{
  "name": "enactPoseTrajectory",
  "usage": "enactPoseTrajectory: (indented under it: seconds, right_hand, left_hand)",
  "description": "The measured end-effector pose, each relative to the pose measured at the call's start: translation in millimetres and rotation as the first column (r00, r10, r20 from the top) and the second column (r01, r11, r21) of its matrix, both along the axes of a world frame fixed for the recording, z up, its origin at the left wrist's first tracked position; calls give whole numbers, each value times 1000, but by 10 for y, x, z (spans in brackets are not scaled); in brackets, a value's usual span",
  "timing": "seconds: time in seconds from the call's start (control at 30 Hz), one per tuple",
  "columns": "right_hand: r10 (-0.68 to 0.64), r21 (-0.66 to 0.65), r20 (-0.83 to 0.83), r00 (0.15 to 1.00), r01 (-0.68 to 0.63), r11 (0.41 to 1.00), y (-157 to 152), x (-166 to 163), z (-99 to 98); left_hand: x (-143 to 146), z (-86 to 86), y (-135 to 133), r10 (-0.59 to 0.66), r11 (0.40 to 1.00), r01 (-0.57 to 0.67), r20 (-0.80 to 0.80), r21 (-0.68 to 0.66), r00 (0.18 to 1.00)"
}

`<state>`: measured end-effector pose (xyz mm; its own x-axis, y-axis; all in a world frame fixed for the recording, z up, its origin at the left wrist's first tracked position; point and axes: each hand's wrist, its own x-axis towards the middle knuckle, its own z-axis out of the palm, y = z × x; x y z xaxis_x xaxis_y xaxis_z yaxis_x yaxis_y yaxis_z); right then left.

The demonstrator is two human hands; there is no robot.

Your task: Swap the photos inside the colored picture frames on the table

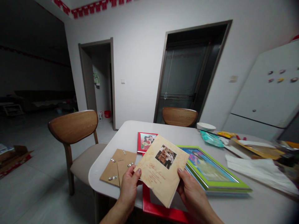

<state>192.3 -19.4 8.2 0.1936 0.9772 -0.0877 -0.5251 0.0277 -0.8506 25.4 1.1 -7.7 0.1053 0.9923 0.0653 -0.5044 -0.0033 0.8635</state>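
Both hands hold a cream paper insert point(151, 165) with a small printed photo and red script lettering, tilted above the table. My left hand point(129, 186) pinches its left edge, thumb on top. Its right edge is gripped by my right hand point(190, 188), thumb also on top. Beneath the paper lies a red frame point(149, 202), partly hidden. A brown frame backing board point(108, 168) with metal clips rests to the left. Behind the paper is a smaller red picture frame point(139, 143) with a photo in it. On the right sits a green picture frame point(224, 186) on top of another frame.
The white table point(130, 127) has a white bowl point(206, 126), a teal plastic packet point(211, 138), white wrapping point(259, 169) and brown packaging point(259, 151) on its right side. Wooden chairs stand at the left point(74, 127) and far side point(179, 116).
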Motion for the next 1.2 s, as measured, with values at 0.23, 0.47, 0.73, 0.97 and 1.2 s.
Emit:
enactPoseTrajectory:
  seconds: [0.23,0.47,0.73,0.97,1.2]
  right_hand:
    - [-47,-1,88,995,47,999,7,-8,-7]
    - [-50,5,83,995,50,999,18,1,-17]
    - [-25,11,76,997,24,1000,12,-3,-12]
    - [17,-11,51,999,-17,1000,-1,-17,31]
    - [-5,1,83,997,5,1000,-1,-16,39]
  left_hand:
    - [0,-33,4,5,1000,-6,-27,-12,1000]
    - [-2,-56,6,6,1000,-7,-50,-17,999]
    - [1,-44,-1,55,997,-57,-33,-49,998]
    - [6,-85,29,97,994,-99,-37,-53,995]
    - [-5,-86,27,80,995,-83,-62,-47,995]
